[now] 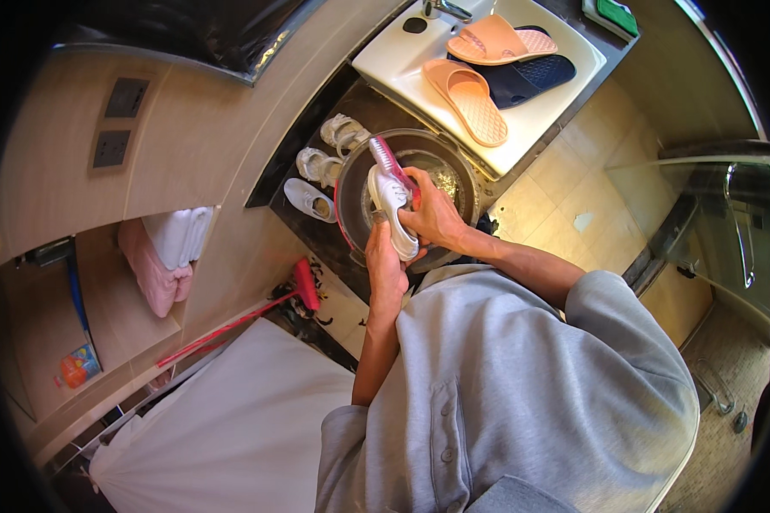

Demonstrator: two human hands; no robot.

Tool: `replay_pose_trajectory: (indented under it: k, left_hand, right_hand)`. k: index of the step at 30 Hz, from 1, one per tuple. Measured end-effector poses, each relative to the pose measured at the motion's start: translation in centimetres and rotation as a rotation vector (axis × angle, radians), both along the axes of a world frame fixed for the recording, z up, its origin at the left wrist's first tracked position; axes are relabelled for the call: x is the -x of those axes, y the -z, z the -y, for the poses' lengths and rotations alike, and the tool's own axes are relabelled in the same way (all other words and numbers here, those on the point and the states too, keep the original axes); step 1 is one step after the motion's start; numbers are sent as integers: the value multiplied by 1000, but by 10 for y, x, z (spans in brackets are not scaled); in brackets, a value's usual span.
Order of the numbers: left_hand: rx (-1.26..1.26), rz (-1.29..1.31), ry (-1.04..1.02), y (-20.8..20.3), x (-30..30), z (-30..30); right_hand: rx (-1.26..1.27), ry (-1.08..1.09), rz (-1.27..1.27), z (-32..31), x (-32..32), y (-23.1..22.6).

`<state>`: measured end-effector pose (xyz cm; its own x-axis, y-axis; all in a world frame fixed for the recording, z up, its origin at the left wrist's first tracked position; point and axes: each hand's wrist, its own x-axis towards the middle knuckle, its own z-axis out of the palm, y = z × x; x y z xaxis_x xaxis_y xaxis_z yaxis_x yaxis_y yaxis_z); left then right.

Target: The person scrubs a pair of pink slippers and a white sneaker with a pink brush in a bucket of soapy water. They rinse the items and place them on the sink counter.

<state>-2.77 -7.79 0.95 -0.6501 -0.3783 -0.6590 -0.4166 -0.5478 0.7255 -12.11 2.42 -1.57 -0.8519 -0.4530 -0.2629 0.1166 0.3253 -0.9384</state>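
Observation:
Over a round basin [351, 231] of water, my left hand [385, 261] grips a white lace-up shoe [388, 198] around its heel and side. My right hand [439, 214] is closed on a pink scrub brush [386, 157], which lies along the shoe's upper near the laces. The bristles look pale and sit close to the shoe; whether they press on it I cannot tell. To the left of the basin stand another white shoe [309, 201] and two pale strappy sandals, one [318, 166] in the middle and one [343, 132] farther back.
A white sink [381, 64] at the back holds peach slippers [479, 103] and dark blue slippers [535, 79]. A red broom [306, 284] leans at left, near a white-covered surface [231, 410]. Folded towels [156, 269] sit on a shelf. A glass door [701, 201] is at right.

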Motion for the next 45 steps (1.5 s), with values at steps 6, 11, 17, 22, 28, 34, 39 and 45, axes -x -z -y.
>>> replay_pose_trajectory:
  k: [6,11,17,22,28,34,39,45]
  left_hand:
    - [-98,-2,-66,16,-14,18]
    - [-219,-11,-63,27,-16,20]
    - [-191,-11,-56,42,-16,34]
    - [-121,8,-65,34,-8,32]
    - [-21,-18,-38,21,4,23]
    - [135,3,44,22,10,7]
    - [87,-20,18,26,10,1]
    - [-70,-48,30,44,0,-1]
  right_hand:
    - [18,-25,-101,-3,9,-2]
    - [-22,-76,-130,-12,11,1]
    - [74,-60,-59,-39,19,-11]
    - [7,-201,-114,-84,29,-56]
    - [-142,-414,-470,-99,29,-81]
    - [-324,-571,-713,-81,16,-75]
    - [-233,-378,-634,-65,0,-52]
    - [-152,-408,-453,-56,-9,-57]
